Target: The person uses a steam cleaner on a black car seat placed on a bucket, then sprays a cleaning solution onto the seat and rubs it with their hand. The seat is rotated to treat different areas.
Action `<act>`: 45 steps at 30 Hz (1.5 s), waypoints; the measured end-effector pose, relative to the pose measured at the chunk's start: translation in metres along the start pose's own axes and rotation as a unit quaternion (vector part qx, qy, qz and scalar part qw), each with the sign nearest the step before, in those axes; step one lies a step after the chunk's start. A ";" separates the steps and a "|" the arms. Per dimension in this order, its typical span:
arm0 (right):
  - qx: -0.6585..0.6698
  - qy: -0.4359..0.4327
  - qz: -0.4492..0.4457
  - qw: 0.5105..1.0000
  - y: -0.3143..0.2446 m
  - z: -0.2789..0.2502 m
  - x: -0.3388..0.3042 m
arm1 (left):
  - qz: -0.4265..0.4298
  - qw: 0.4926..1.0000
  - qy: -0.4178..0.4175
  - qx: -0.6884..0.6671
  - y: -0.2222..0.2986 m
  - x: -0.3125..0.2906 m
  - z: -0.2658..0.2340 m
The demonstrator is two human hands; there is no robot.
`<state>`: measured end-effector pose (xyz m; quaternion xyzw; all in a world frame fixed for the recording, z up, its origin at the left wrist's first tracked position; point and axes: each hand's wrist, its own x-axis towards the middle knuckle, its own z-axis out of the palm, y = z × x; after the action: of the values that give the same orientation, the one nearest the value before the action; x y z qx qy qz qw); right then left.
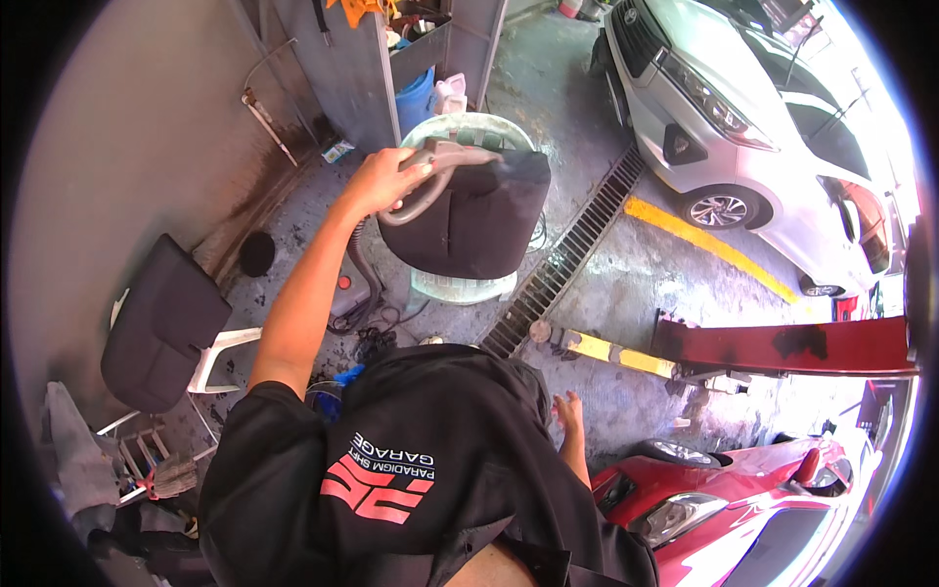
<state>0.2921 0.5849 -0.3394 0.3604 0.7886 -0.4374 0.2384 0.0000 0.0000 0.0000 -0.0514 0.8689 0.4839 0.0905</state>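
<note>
My left hand [389, 180] is closed around the grey looped handle of a steam-cleaner nozzle [460, 153], its tip at the upper edge of a black fabric car seat cushion [469, 220]. A faint haze shows by the tip. The cushion rests on a pale plastic chair [460, 286], whose backrest rises behind it. From the handle a dark ribbed hose [364, 259] runs down to a floor unit with a red button, partly hidden by my arm. At my right side my right hand [568, 409] hangs with nothing in it, fingers apart.
Another black seat cushion [164, 328] leans at the left near a wall. A floor drain grate [567, 254] runs diagonally to the right. Beyond stand a silver car [724, 108], a red lift arm with a yellow end [616, 353], and a red car [704, 509]. A grey cabinet [357, 73] stands ahead.
</note>
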 end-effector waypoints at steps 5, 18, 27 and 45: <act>-0.003 0.011 -0.022 1.000 -0.015 0.007 -0.005 | -0.028 0.992 0.120 0.042 -0.045 -0.035 -0.036; -0.050 -0.035 0.067 0.996 0.022 -0.004 -0.030 | -0.161 0.964 0.197 0.079 -0.233 -0.164 0.015; -0.125 0.020 -0.114 0.985 -0.077 -0.022 -0.019 | -0.157 0.942 0.248 -0.164 -0.223 -0.161 0.063; -0.330 -0.020 -0.632 0.701 -0.538 0.135 0.014 | -0.175 0.815 0.392 -0.390 -0.216 -0.143 0.171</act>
<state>-0.1263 0.2817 -0.1384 -0.3333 0.9201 -0.2039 0.0259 0.1967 0.0319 -0.2379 -0.4186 0.5456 0.6973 -0.2023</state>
